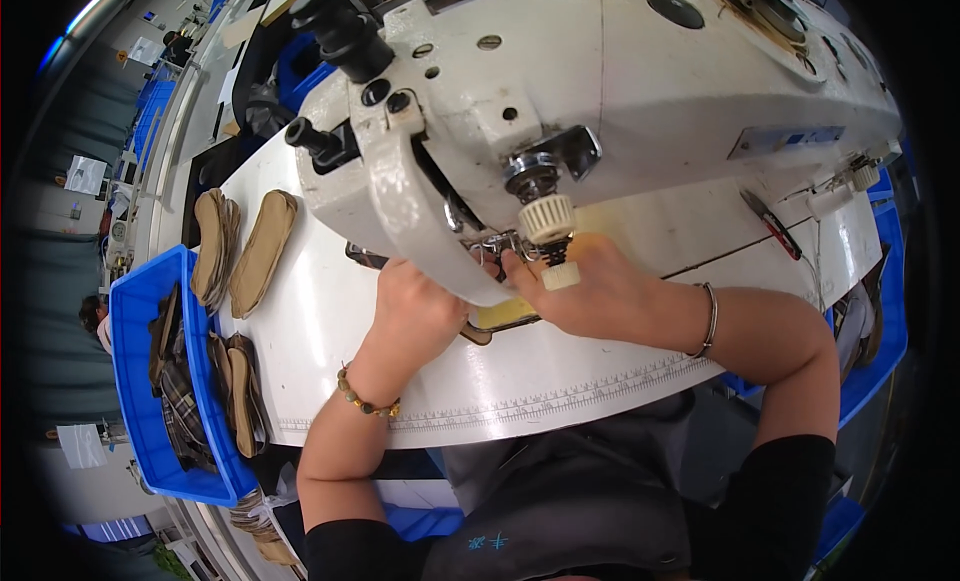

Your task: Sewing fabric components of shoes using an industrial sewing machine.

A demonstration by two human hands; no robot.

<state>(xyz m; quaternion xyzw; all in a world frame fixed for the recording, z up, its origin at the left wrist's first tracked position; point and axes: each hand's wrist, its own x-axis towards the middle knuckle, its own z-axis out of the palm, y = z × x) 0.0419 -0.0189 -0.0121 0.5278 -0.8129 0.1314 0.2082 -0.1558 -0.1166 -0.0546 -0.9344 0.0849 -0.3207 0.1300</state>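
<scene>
A white sewing machine (650, 101) fills the upper middle, over its white worktable (330, 361). My left hand (420, 311) is curled beside the curved front guard, its fingertips partly hidden. A tan piece (478, 334) shows below it at the needle area; what exactly the fingers hold is unclear. My right hand (585, 291) reaches under the tension knobs to the presser foot (492, 249), fingers bent close by a yellow plate (510, 309), whatever they grip hidden.
Stacked tan sole-shaped pieces (260, 251) lie on the left. A blue bin (130, 371) with plaid fabric stands beside them; another bin (890, 331) is at right. Red-handled snips (778, 231) lie right of my hands. Other people (95, 316) appear at far left.
</scene>
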